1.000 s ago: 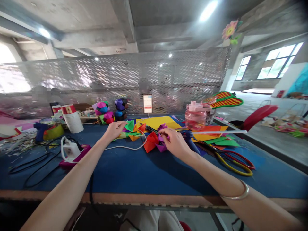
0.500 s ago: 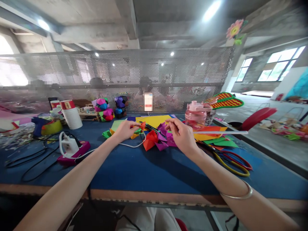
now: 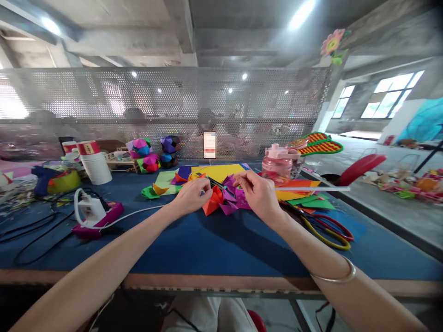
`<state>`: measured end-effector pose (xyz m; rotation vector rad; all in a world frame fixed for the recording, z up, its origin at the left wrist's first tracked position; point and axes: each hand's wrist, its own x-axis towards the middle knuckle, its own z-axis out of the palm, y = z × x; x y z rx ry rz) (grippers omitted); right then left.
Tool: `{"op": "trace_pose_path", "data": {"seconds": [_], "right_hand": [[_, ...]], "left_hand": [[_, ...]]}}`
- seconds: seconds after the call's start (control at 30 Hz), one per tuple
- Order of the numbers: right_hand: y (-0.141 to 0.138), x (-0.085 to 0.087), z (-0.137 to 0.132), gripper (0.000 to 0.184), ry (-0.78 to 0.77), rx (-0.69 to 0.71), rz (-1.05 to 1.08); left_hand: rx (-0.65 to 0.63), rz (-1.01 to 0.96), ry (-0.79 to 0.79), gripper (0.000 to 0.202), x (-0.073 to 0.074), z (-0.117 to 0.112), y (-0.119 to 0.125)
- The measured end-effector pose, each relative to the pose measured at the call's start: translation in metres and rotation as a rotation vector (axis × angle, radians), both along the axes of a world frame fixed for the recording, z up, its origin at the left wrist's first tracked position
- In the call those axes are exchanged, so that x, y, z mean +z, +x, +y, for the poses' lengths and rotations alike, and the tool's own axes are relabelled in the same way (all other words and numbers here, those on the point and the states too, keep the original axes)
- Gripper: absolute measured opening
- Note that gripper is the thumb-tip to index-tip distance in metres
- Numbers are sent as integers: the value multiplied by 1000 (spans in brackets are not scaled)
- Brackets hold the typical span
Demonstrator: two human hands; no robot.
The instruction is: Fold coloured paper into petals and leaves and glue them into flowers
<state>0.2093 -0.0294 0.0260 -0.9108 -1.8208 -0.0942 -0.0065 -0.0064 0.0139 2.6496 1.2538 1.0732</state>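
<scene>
Pinching the orange-red folded piece [image 3: 211, 205] near its top edge: left hand [image 3: 191, 196], fingers curled and closed on the paper. Nipping one of the purple folded pieces [image 3: 231, 198] between thumb and forefinger: right hand [image 3: 259, 196], closed likewise, silver bangle [image 3: 334, 276] on the wrist. Lying mid-way across the blue table [image 3: 207, 249], between the two hands, orange-red touching purple.

Containers:
- Pink translucent jar [image 3: 277, 167], lidded, upright, just behind the right hand; reddish within, contents not to be made out.
- Stack of white paper cups [image 3: 94, 165], red-banded at the rim, upright at far left; inside hidden.
- Yellow bowl [image 3: 65, 180], near the cups and next to a blue glue gun [image 3: 40, 177]; orange scrap at its rim, the rest unclear.

Loose on the table:
- Yellow sheet [image 3: 218, 171], flat, behind the folded pieces.
- Green sheets [image 3: 311, 202], fanned out to the right of the right hand.
- Scissors [image 3: 328, 228], yellow and red handles, near the right forearm.
- Pink power strip [image 3: 98, 219], white plug seated in it, left of the left forearm.
- Paper balls [image 3: 143, 154], many-coloured, at the back by the mesh screen [image 3: 173, 101].
- Phone [image 3: 209, 144], propped upright against that screen.
</scene>
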Motion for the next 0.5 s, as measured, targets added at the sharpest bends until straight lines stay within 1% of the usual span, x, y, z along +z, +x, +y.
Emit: {"op": "trace_pose_path", "data": {"seconds": [0.07, 0.17, 0.23, 0.3, 0.37, 0.43, 0.5], "right_hand": [[-1, 0, -2, 18, -4, -6, -16], [-3, 1, -5, 24, -3, -35, -44], [-4, 0, -7, 29, -11, -56, -62], [-5, 0, -8, 31, -25, -62, -72], [-6, -2, -7, 28, -40, -40, -70], [-8, -5, -6, 23, -46, 1, -69], [-9, -7, -4, 20, -49, 39, -79]], "left_hand": [[6, -33, 11, 24, 2, -3, 0], [7, -30, 58, 33, 0, -11, 2], [-37, 2, 123, 38, -3, -19, 6], [-128, 48, 193, 38, -7, -29, 10], [-244, 73, 217, 33, -10, -38, 15], [-355, 64, 196, 26, -12, -44, 19], [-432, 26, 153, 20, -12, -46, 20]]}}
